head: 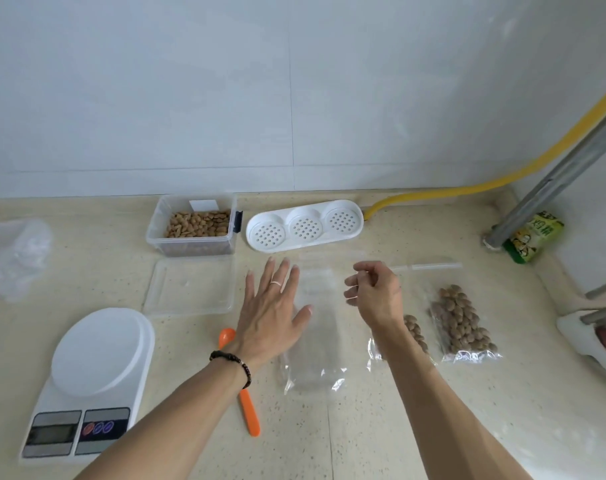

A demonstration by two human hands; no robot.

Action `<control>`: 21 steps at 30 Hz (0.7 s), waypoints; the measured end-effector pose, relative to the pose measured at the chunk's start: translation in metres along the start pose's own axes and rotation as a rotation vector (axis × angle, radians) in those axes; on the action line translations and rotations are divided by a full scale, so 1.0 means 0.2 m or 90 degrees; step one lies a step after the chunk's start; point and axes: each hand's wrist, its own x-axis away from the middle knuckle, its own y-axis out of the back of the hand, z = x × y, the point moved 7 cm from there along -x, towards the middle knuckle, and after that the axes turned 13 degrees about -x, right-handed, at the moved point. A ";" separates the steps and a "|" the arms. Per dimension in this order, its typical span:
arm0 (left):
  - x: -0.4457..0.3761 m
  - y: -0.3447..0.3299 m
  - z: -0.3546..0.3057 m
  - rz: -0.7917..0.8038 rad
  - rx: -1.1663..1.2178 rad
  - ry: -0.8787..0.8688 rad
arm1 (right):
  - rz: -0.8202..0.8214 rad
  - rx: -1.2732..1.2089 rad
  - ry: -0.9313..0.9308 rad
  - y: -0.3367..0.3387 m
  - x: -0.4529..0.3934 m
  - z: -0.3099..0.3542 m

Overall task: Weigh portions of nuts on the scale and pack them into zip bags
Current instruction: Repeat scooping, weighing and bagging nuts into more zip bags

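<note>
Left hand (272, 317) flat, fingers spread, over the empty zip bag (315, 327); right hand (376, 294) loosely curled, empty. Pin bag, open mouth at 12 o'clock.

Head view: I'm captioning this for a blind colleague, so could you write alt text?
A left hand lies flat on an empty clear zip bag on a beige counter, the right hand loosely curled over it. Two filled bags of nuts lie right; a white scale, orange spoon and open nut container left.

Scale (93, 372) left of spoon (247, 407), empty bag (315, 341) right, nut box (194, 225) behind.
</note>
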 end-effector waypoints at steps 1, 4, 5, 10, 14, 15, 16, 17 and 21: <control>0.01 0.03 0.01 -0.012 0.014 0.001 | -0.010 -0.063 -0.015 0.00 0.02 0.03; 0.04 0.15 0.05 -0.059 0.120 -0.011 | -0.021 -0.212 -0.039 -0.04 0.08 0.14; 0.05 0.20 0.06 -0.080 0.169 -0.025 | -0.025 -0.249 -0.040 -0.06 0.11 0.18; 0.12 0.37 0.25 -0.071 0.433 -0.049 | -0.024 -0.374 -0.036 -0.23 0.30 0.31; 0.22 0.45 0.50 -0.011 0.453 -0.104 | -0.028 -0.324 0.016 -0.43 0.51 0.38; 0.26 0.46 0.58 0.006 0.443 -0.118 | -0.037 -0.297 0.037 -0.48 0.56 0.39; 0.29 0.47 0.67 0.023 0.437 -0.127 | -0.047 -0.275 0.058 -0.52 0.60 0.40; 0.33 0.47 0.76 0.040 0.435 -0.131 | -0.053 -0.254 0.077 -0.57 0.65 0.40; 0.46 0.44 1.17 0.069 0.414 -0.106 | -0.004 -0.071 0.089 -0.86 0.78 0.31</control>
